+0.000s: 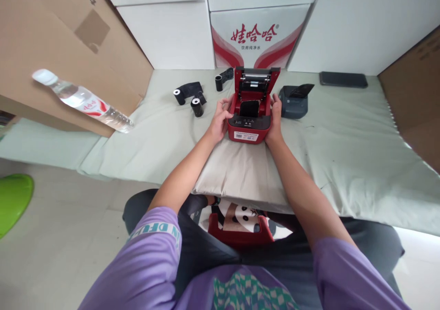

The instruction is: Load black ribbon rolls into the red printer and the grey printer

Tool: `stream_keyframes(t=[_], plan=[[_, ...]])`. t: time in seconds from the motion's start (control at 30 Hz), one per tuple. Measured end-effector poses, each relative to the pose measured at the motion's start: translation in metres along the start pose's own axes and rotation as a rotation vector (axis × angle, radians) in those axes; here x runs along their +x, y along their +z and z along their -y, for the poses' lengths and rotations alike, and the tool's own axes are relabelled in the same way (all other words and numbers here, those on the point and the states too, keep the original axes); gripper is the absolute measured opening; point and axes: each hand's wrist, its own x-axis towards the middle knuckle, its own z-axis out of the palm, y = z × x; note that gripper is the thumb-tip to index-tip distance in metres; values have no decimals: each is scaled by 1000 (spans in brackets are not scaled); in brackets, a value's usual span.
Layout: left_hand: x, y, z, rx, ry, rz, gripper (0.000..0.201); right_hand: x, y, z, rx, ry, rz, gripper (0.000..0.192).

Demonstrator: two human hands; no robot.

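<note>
A red and black label printer (pixel 250 123) stands on the cloth-covered surface with its lid raised. Inside its bay sits something dark, perhaps a black roll. My left hand (pixel 220 119) grips the printer's left side, thumb on the front corner. On the opposite side my right hand (pixel 274 120) is wrapped round the casing, its fingers partly hidden behind it. Just right of that hand is a dark grey device (pixel 294 104) with a black strip sticking out of its top. Left of the printer lie black rolls with white cores, one roll (pixel 197 107) standing nearest my left hand.
A black phone (pixel 343 79) lies at the back right. A water bottle (pixel 87 103) lies tilted at the left against a brown cardboard box (pixel 75 40). White cartons (pixel 165 37) line the back. Below the front edge is a red piece (pixel 240 236) between my legs.
</note>
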Motion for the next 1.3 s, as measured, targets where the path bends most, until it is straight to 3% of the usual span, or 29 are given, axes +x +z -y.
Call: stream_keyframes(t=[0.13, 0.4, 0.67, 0.8, 0.93, 1.03, 1.13, 1.3], plan=[[4, -7, 3, 60, 17, 24, 48, 2, -3, -7, 37, 65, -60, 84], [9, -14, 4, 199, 57, 56, 48, 1, -5, 1, -29, 134, -9, 92], [6, -16, 14, 187, 214, 15, 56, 3, -7, -12, 72, 123, -83, 84], [18, -21, -4, 453, 280, -9, 41, 4, -6, -14, 63, 110, -100, 79], [40, -1, -48, 909, 203, 215, 18, 2, -3, -7, 58, 118, -109, 80], [61, 25, -70, 969, 67, 373, 17, 1, -2, -3, 58, 119, -107, 78], [79, 38, -71, 972, 3, 389, 24, 1, -3, -2, 10, 95, -88, 75], [95, 28, -50, 1087, -2, 418, 31, 3, -2, -5, 22, 102, -99, 74]])
